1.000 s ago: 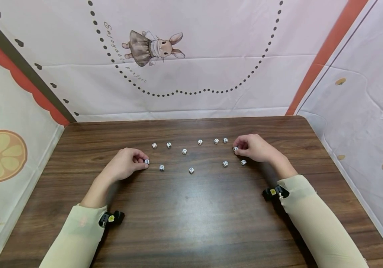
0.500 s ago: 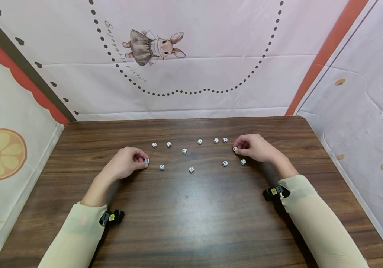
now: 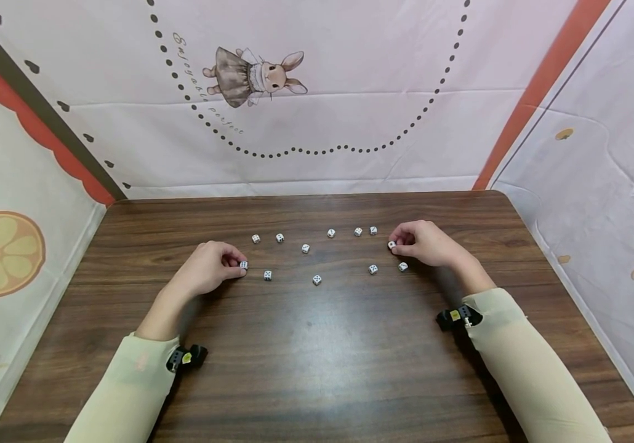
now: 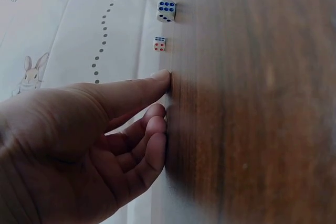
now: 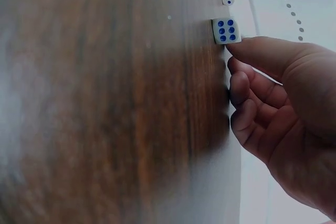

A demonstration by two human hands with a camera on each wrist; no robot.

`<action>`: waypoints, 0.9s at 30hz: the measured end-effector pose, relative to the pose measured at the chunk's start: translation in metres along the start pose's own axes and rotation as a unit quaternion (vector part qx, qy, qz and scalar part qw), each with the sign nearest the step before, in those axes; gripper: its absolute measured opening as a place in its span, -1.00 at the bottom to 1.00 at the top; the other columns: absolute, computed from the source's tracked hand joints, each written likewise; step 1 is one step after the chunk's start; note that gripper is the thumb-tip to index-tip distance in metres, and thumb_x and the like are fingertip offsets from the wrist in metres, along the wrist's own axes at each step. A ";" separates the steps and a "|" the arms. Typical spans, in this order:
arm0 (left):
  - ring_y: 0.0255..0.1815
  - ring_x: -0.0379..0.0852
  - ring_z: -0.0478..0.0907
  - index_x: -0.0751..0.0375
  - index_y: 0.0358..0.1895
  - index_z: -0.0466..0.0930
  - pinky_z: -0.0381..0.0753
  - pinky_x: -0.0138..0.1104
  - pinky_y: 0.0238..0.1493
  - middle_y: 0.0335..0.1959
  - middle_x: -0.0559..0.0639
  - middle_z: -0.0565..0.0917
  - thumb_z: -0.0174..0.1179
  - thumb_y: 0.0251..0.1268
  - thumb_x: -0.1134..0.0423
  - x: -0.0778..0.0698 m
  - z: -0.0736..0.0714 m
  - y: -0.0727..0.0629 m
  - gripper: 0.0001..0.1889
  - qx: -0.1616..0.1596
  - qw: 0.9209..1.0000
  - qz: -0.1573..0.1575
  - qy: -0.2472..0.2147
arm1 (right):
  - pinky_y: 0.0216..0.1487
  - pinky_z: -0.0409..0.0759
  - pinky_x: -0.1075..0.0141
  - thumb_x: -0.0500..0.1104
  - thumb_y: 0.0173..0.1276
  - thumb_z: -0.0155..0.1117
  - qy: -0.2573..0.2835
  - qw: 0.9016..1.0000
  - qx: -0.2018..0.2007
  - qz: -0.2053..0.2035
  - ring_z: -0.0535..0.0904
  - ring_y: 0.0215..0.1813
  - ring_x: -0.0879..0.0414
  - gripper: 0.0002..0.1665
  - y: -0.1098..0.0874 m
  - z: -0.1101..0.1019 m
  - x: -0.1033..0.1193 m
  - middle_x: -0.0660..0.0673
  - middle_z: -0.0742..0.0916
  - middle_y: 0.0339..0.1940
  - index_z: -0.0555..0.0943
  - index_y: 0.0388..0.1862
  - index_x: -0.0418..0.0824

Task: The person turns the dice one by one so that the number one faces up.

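Note:
In the head view, the left hand point(image 3: 206, 268) pinches a small white die point(image 3: 244, 265) between thumb and fingertips at the table's left part. That die shows a face with several pips. At the right, the right hand point(image 3: 426, 243) pinches another die point(image 3: 391, 245), which shows one single large pip upward. The left wrist view has the thumb point(image 4: 136, 92) and curled fingers low at the tabletop, the held die hidden behind them. From the right wrist, a die with a blue-pipped face point(image 5: 227, 31) overlaps the tip of the thumb point(image 5: 273, 53).
Several loose dice lie between the hands in two uneven rows. A die point(image 3: 268, 275) is right of the left hand, and another die point(image 3: 402, 266) sits just below the right fingers. The brown wooden table point(image 3: 317, 357) meets a printed cloth wall point(image 3: 350, 123) behind.
Within the right fingers the die has turned, so that a single pip now faces up; that hand has shifted very slightly rightward. The left hand stays in place on its die.

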State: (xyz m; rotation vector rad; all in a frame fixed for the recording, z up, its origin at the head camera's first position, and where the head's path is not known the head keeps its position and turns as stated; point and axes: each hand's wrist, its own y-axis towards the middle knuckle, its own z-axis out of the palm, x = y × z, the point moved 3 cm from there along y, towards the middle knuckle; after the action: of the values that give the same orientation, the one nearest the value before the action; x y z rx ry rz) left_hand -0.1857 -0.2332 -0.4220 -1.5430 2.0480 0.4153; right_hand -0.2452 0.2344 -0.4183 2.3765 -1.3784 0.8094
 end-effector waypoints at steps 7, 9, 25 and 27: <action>-0.30 -0.11 0.55 0.14 -0.17 0.82 0.50 -0.19 -0.19 -0.37 -0.09 0.67 0.50 0.32 0.27 0.000 0.000 0.002 -0.91 0.005 1.000 -0.010 -0.003 | -0.16 0.52 0.19 -0.25 0.42 0.51 0.003 1.000 0.004 0.001 0.58 -0.28 0.10 -0.88 0.000 -0.002 -0.002 0.01 0.70 -0.37 0.75 -0.11 -0.21; -0.30 -0.11 0.54 0.14 -0.18 0.82 0.50 -0.19 -0.19 -0.37 -0.10 0.67 0.50 0.32 0.27 0.000 0.000 0.002 -0.91 0.004 1.000 -0.012 -0.003 | -0.16 0.53 0.20 -0.25 0.41 0.52 0.006 1.000 0.007 0.001 0.58 -0.28 0.10 -0.86 0.000 -0.002 -0.003 0.01 0.70 -0.37 0.75 -0.09 -0.21; -0.31 -0.11 0.55 0.14 -0.18 0.82 0.51 -0.19 -0.20 -0.37 -0.09 0.67 0.50 0.31 0.28 0.002 0.003 -0.003 -0.91 -0.004 1.000 -0.019 -0.013 | -0.02 0.57 0.09 -0.24 0.41 0.52 0.006 1.000 0.006 -0.001 0.63 -0.16 0.05 -0.72 0.031 -0.011 0.016 -0.06 0.74 -0.25 0.72 0.04 -0.28; -0.31 -0.12 0.55 0.13 -0.18 0.82 0.51 -0.20 -0.20 -0.37 -0.09 0.67 0.50 0.31 0.28 0.002 0.003 -0.002 -0.91 -0.004 1.000 -0.019 -0.012 | 0.00 0.57 0.07 -0.24 0.40 0.52 0.004 1.000 0.011 -0.003 0.64 -0.15 0.04 -0.71 0.037 -0.011 0.019 -0.06 0.75 -0.25 0.71 0.04 -0.29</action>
State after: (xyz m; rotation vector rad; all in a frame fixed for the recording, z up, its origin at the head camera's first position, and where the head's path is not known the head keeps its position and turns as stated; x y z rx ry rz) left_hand -0.1832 -0.2338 -0.4251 -1.5705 1.9984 0.4268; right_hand -0.2740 0.2079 -0.3996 2.3899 -1.3654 0.8369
